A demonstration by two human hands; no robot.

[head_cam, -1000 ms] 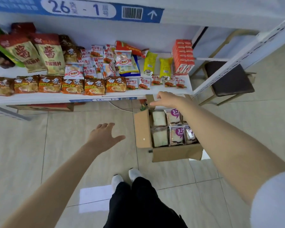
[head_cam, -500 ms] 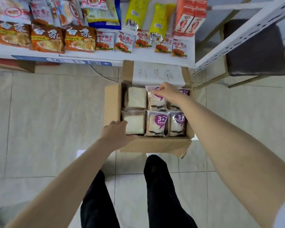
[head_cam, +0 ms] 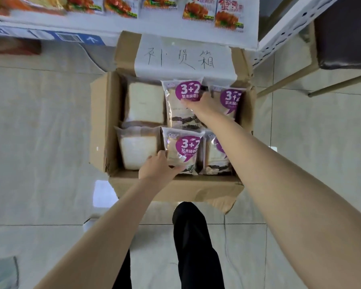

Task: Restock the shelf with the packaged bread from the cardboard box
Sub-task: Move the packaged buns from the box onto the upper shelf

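- Packaged bread (head_cam: pixel 230 101) fills the open cardboard box (head_cam: pixel 100 122) on the floor by the person's feet. Two plain loaves lie in the left column and four purple-labelled packs in the middle and right columns.
- Nearest, the left hand (head_cam: pixel 154 170) rests on the near-left corner of the near middle pack (head_cam: pixel 183 149). One finger runs up between that pack and the near plain loaf (head_cam: pixel 137 151), and the thumb lies along the pack's near edge. I cannot tell whether the fingers are clamped on it.
- Farther in, the right hand (head_cam: pixel 202 105) grips the far middle pack (head_cam: pixel 179 97), its fingers curled onto the pack's face from the right edge. The pack overlaps its neighbours and looks partly raised.
- The step in hand looks like the pick-up, one pack per hand.
- Next, the left hand needs a sure pinch. Both packs must then rise clear of the box walls and the far flap (head_cam: pixel 181 57), held lightly so the soft bread is not crushed.
- Farthest, the shelf (head_cam: pixel 175 26) overhangs that flap, with snack packets (head_cam: pixel 196 11) along its front. No free spot for the bread is in view, so placing will call for looking up first.
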